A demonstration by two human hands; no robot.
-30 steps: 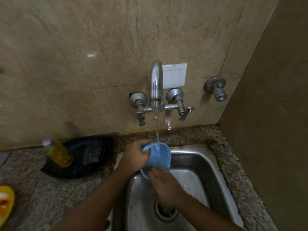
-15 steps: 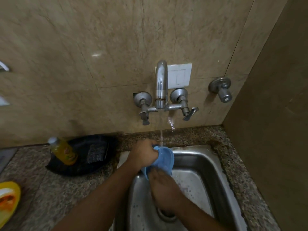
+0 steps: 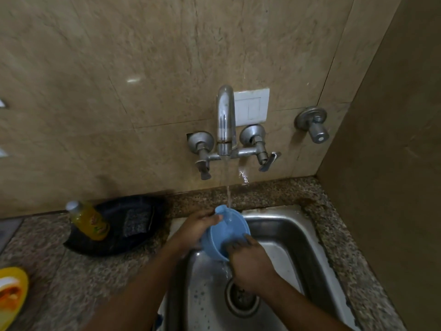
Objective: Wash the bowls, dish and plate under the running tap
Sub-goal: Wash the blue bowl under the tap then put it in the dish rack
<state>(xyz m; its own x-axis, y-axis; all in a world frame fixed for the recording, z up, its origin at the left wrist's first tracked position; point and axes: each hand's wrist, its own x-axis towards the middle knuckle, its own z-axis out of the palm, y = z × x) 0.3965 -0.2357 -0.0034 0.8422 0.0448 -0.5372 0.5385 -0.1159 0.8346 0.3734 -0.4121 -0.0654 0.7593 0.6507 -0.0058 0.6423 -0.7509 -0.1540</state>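
A small blue bowl (image 3: 223, 231) is tilted over the steel sink (image 3: 286, 237), under the thin stream from the chrome tap (image 3: 225, 120). My left hand (image 3: 195, 229) grips the bowl's left rim, thumb near its small handle. The fingers of my right hand (image 3: 250, 263) reach into the bowl's lower edge and rub the inside. Water runs off the bowl toward the drain (image 3: 242, 299).
A black dish (image 3: 143, 240) on the granite counter at the left holds a yellow bottle (image 3: 89, 222) and a scrub pad (image 3: 137, 222). A yellow plate (image 3: 12, 295) lies at the far left edge. A wall closes the right side, with a spare valve (image 3: 312, 124).
The bowl has turned so its opening faces up toward the stream. My right hand has moved from below the bowl to its lower rim, fingers inside.
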